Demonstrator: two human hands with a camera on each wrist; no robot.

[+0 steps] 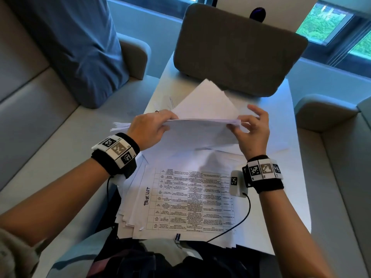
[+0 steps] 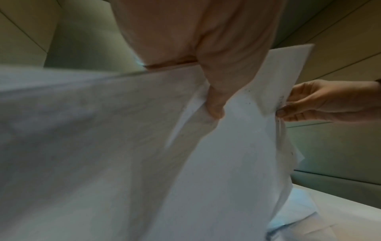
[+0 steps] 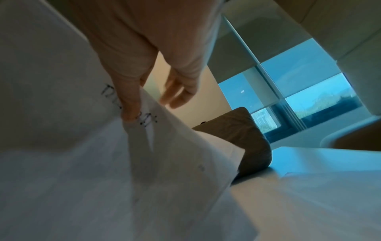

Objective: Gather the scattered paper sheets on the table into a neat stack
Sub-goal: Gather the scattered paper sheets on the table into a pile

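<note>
We are seeing both hands' fingers (image 1: 233, 131) pinching a paper bundle (image 1: 202, 122) above the sheet-strewn white surface (image 1: 289, 163); wrist views blurred, the bundle's print unreadable.

A grey-brown cushion (image 1: 239, 51) stands at the table's far end; a blue pillow (image 1: 76, 47) leans on the sofa (image 1: 30, 117).

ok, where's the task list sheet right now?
In the head view, the task list sheet lies flat on top of the loose papers at the table's near edge, between the person's forearms.

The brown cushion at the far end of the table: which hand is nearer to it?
Right. The right hand is below the cushion; the left hand is farther out toward the couch.
</note>
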